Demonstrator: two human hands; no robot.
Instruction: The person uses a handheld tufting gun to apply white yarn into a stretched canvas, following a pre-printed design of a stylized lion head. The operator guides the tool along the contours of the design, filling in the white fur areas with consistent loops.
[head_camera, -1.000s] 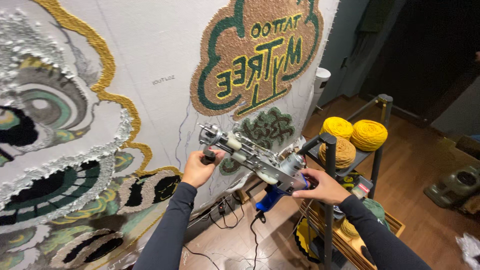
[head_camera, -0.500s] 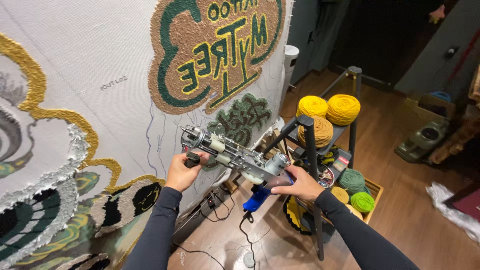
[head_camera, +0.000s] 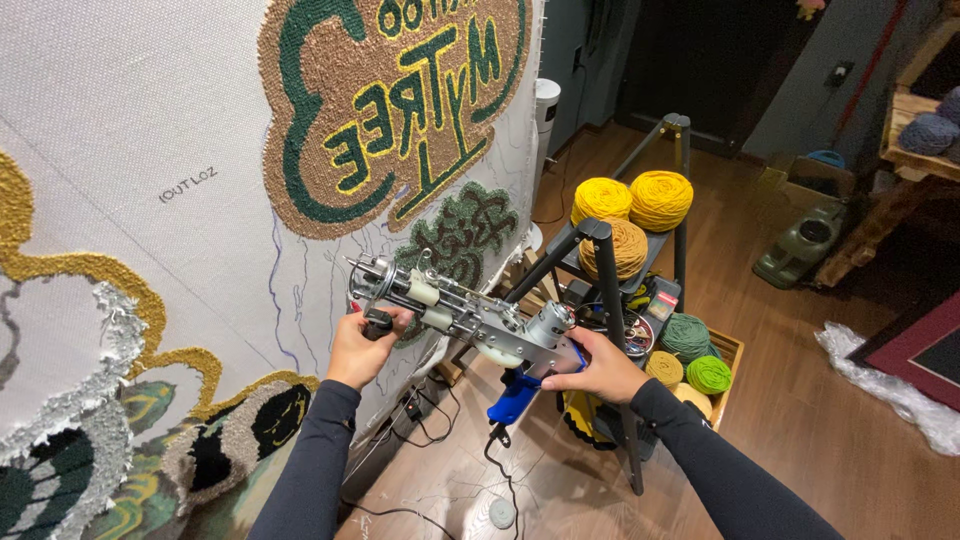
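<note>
Holding the tufting gun (head_camera: 470, 318) across the middle of the frame, I have both hands wrapped on it. My left hand (head_camera: 362, 350) is closed tight around the black front handle, and my right hand (head_camera: 598, 368) is curled around the rear by the silver motor and blue grip, fingers fully shut on it. The needle end points toward the stretched backing cloth (head_camera: 150, 120) at left centre, close to it — whether the tip touches I cannot tell.

To work this well, I judge the gun should meet the cloth square and with steady pressure, the front hand steering while the rear hand pushes. The drawn blue outlines (head_camera: 285, 300) just left of the needle are the lines to follow.

Edges to mind: the dark green tufted patch (head_camera: 458, 232) sits just above the gun, and the large brown and green lettered emblem (head_camera: 390, 100) fills the upper centre. The black yarn rack (head_camera: 610, 290) with yellow yarn balls (head_camera: 632, 200) stands right beside my right hand — little room there. The power cord (head_camera: 500, 470) trails down to the wood floor (head_camera: 800, 400), which has open room at lower right.
</note>
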